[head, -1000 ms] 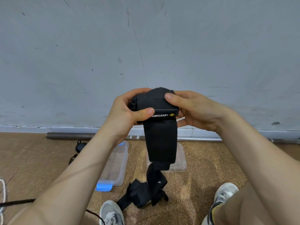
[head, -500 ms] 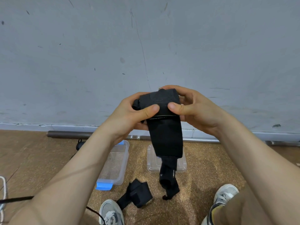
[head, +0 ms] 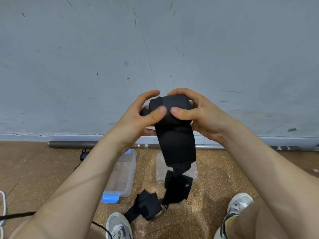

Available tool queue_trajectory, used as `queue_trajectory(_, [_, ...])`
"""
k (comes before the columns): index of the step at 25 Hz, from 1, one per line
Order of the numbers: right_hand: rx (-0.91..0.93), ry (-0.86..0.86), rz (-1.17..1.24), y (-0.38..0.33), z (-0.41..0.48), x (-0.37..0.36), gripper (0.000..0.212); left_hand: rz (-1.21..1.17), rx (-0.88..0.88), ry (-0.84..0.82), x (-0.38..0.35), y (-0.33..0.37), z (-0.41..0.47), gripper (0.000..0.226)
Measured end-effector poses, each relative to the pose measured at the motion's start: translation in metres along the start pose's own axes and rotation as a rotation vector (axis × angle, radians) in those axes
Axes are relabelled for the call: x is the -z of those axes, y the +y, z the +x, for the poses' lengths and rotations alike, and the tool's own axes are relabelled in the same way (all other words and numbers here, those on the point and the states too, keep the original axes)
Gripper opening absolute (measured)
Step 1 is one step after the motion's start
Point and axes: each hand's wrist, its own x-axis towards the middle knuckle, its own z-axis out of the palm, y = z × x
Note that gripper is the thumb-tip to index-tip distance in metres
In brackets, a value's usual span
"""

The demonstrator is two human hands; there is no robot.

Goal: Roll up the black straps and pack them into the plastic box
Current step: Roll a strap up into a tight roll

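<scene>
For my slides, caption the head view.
Left hand and right hand grip a half-rolled black strap above a plastic box on the floor.

Gym-like room: steel bar [head: 72, 144], speckled floor [head: 217, 183]

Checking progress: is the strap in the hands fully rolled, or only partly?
Partly rolled. The left hand and right hand grip the strap at its thick roll, while its tail hangs loose toward the floor.

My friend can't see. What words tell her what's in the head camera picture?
The left hand and right hand grip a half-rolled black strap before a grey wall, its loose end hanging down. On the brown floor below lie a clear plastic box and a second strap.
</scene>
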Motion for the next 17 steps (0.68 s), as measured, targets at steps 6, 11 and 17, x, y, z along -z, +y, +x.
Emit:
queue_trajectory(6, [-0.049, -0.065, -0.069, -0.004, -0.005, 0.001, 0.059, 0.019, -0.085, 0.06, -0.005, 0.005, -0.004, 0.048])
queue_trajectory(11, [-0.128, 0.059, -0.094, -0.006, -0.007, -0.011, 0.082, 0.21, -0.167, 0.102, -0.002, -0.007, 0.001, 0.05])
queue_trajectory(17, [-0.039, 0.164, 0.0, -0.003, -0.005, -0.016, 0.042, 0.369, -0.211, 0.029, -0.016, -0.023, 0.002, 0.049])
